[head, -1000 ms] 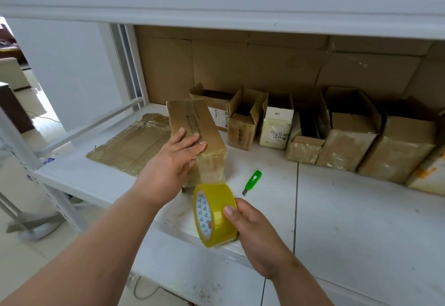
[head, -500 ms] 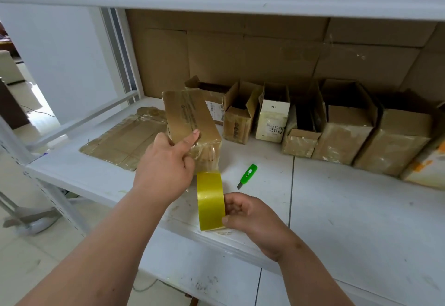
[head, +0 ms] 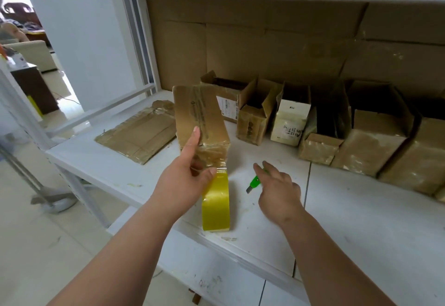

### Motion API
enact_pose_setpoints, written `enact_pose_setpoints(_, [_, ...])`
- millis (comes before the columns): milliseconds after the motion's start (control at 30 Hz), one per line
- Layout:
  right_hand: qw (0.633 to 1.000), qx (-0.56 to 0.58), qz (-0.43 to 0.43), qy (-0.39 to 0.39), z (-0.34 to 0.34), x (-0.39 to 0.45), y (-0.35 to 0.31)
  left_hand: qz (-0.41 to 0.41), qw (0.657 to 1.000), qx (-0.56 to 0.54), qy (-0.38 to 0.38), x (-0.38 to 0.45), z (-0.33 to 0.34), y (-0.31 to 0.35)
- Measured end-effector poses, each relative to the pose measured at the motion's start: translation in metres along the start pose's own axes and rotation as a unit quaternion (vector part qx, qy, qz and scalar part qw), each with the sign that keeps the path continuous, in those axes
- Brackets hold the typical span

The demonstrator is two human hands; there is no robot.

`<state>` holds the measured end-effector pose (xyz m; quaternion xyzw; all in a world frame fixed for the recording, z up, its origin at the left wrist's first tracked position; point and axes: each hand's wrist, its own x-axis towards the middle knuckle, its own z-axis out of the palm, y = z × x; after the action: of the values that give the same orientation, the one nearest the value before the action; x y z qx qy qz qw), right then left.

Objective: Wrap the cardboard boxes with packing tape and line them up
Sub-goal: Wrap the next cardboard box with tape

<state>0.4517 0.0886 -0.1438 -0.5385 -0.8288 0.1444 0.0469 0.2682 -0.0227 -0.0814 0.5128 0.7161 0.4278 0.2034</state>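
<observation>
Left hand: I see my left hand (head: 186, 180) holding the tall brown cardboard box wrapped in clear tape (head: 201, 122), thumb up its near face, fingers curled round its lower end.
Box position: tilted, raised over the white table (head: 361, 221), in front of the left end of the back row.
Tape roll: the yellow roll of packing tape (head: 216, 205) stands on edge at the table's front, its strip running up to the box's lower end.
Right hand: my right hand (head: 279, 192) grips nothing, fingers relaxed and spread above the green utility knife (head: 254, 183); I cannot tell if they touch it.
Back row: open cardboard boxes (head: 370, 137) stand side by side against the cardboard backing.
Left side: a flattened cardboard sheet (head: 139, 134) lies on the table.
</observation>
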Motion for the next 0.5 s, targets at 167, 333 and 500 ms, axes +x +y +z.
enact_pose_setpoints(167, [0.994, -0.102, -0.005, 0.037, 0.003, 0.009, 0.005, -0.019, 0.995, -0.092, 0.011, 0.001, 0.005, -0.005])
enact_pose_setpoints(333, [0.996, -0.047, 0.034, 0.068, -0.007, 0.007, 0.007, -0.015, 0.987, -0.153, 0.047, 0.001, 0.009, -0.01])
enact_pose_setpoints(500, [0.944, 0.308, -0.034, 0.113, -0.031, -0.017, -0.013, -0.004, 0.977, -0.18, 0.114, -0.002, 0.022, -0.009])
